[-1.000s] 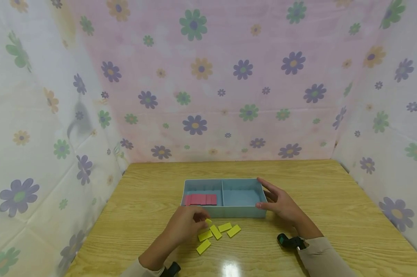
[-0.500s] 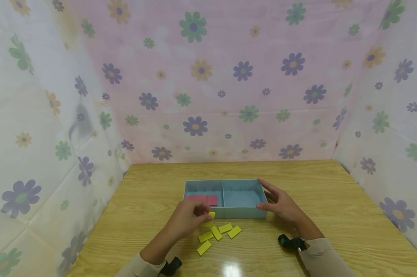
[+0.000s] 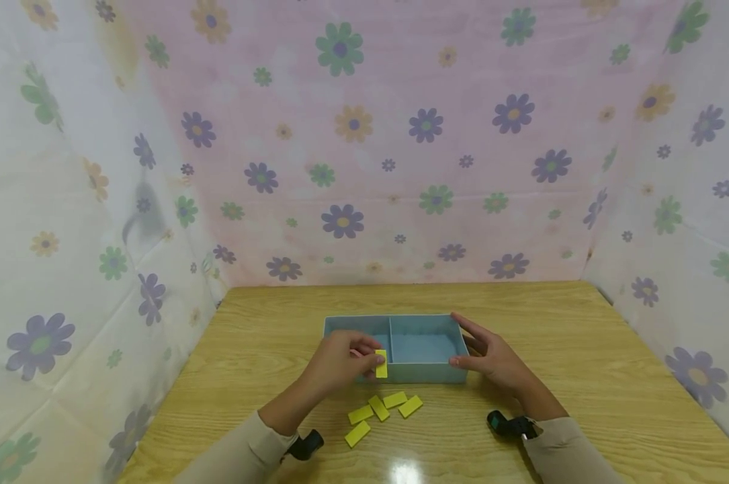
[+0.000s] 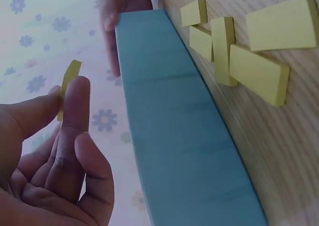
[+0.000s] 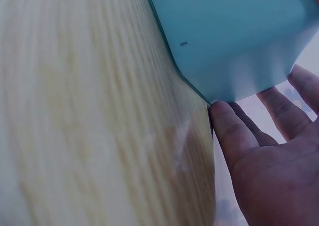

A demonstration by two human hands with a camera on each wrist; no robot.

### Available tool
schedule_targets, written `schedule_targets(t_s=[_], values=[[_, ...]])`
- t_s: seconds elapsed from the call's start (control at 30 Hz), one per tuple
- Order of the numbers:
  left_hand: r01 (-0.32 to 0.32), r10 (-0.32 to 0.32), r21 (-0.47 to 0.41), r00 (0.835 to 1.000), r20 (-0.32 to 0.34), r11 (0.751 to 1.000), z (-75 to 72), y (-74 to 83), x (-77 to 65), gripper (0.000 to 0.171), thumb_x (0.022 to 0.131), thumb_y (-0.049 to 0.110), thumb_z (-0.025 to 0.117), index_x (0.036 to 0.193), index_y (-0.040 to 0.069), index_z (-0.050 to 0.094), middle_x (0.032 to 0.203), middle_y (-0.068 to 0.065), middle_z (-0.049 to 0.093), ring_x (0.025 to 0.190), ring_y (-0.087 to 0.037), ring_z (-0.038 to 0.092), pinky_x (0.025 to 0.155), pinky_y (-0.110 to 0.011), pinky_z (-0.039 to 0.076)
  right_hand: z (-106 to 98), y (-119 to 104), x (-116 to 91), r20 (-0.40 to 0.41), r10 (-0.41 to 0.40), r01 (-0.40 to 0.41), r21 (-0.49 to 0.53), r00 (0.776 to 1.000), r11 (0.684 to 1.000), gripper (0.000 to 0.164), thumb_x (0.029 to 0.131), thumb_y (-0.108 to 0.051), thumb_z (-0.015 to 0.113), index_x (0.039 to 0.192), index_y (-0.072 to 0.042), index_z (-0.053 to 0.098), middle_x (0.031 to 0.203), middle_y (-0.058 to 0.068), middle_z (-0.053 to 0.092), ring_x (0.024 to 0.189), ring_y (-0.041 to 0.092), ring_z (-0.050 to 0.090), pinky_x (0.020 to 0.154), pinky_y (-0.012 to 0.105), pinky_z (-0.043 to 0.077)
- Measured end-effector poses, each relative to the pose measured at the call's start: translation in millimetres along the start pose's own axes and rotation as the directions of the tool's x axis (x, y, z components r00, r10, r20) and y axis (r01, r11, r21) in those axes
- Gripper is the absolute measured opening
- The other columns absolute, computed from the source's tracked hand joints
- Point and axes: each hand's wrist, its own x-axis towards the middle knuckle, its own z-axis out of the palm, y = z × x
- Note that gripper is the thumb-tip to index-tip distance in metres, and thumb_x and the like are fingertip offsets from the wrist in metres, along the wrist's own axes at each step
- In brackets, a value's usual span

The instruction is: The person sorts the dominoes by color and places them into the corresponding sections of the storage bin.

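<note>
My left hand (image 3: 340, 359) pinches a yellow domino block (image 3: 381, 364) between thumb and fingers, upright at the near wall of a blue two-compartment box (image 3: 424, 373). In the left wrist view that block (image 4: 72, 76) shows edge-on, above the box's rim. My right hand (image 3: 494, 356) holds the box's right end, thumb on the near corner and index finger reaching to the far corner. From the right wrist, its fingertips (image 5: 224, 111) touch the end wall. The left hand hides much of the left compartment; the right compartment (image 3: 427, 339) has nothing in it.
Several more yellow domino blocks (image 3: 379, 408) lie loosely on the wooden table (image 3: 267, 309) in front of the box. Flowered cloth (image 3: 370, 168) stands behind the table and on both sides. Dark cameras (image 3: 306, 445) are strapped to the wrists.
My left hand has lifted one yellow domino block off the table and moved it up and forward to the box, now covering the pink blocks seen earlier. The right hand stays put.
</note>
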Motion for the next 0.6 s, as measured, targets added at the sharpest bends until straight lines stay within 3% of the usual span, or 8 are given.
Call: schedule_targets(t_s=[0.2, 0.3, 0.43, 0.6], values=[[0.029, -0.026, -0.089, 0.999, 0.036, 0.996, 1.6, 6.3, 14.0, 0.015, 0.096, 0.023, 0.077, 0.107, 0.013, 0.074, 0.092, 0.0, 0.076, 0.083, -0.036, 0.076, 0.079, -0.054, 0.062, -1, 1, -1, -0.005, 0.008, -0.008, 0.015, 1.0, 1.0, 0.089, 0.096, -0.02, 0.076, 0.166, -0.031, 0.023, 0.174, 0.004, 0.014, 0.153, 0.053, 0.022, 0.114, 0.071, 0.034], [0.054, -0.049, -0.109, 0.997, 0.057, 0.993, 0.8, 10.3, 19.5, 0.014, 0.096, 0.02, 0.076, 0.106, 0.011, 0.073, 0.093, -0.004, 0.077, 0.084, -0.039, 0.076, 0.076, -0.051, 0.063, -1, 1, -1, -0.006, 0.006, -0.006, 0.018, 1.0, 1.0, 0.088, 0.096, -0.02, 0.076, 0.166, -0.03, 0.023, 0.174, 0.006, 0.013, 0.152, 0.054, 0.022, 0.114, 0.071, 0.034], [0.08, -0.071, -0.117, 0.994, 0.08, 0.99, -1.1, 14.0, 26.4, 0.013, 0.096, 0.019, 0.075, 0.106, 0.011, 0.075, 0.096, -0.009, 0.078, 0.085, -0.037, 0.077, 0.07, -0.045, 0.061, 1, -1, -2, -0.009, 0.008, -0.008, 0.024, 1.0, 1.0, 0.088, 0.096, -0.019, 0.076, 0.166, -0.029, 0.023, 0.174, 0.006, 0.013, 0.152, 0.055, 0.021, 0.114, 0.072, 0.033], [0.138, -0.12, -0.207, 0.988, 0.096, 0.969, -0.4, 19.2, 36.4, 0.016, 0.094, 0.018, 0.078, 0.108, 0.01, 0.076, 0.097, -0.008, 0.078, 0.084, -0.032, 0.078, 0.08, -0.05, 0.064, 1, -2, -2, -0.011, 0.014, -0.014, 0.026, 1.0, 1.0, 0.088, 0.096, -0.02, 0.076, 0.167, -0.027, 0.023, 0.174, 0.006, 0.013, 0.152, 0.055, 0.02, 0.114, 0.072, 0.033]])
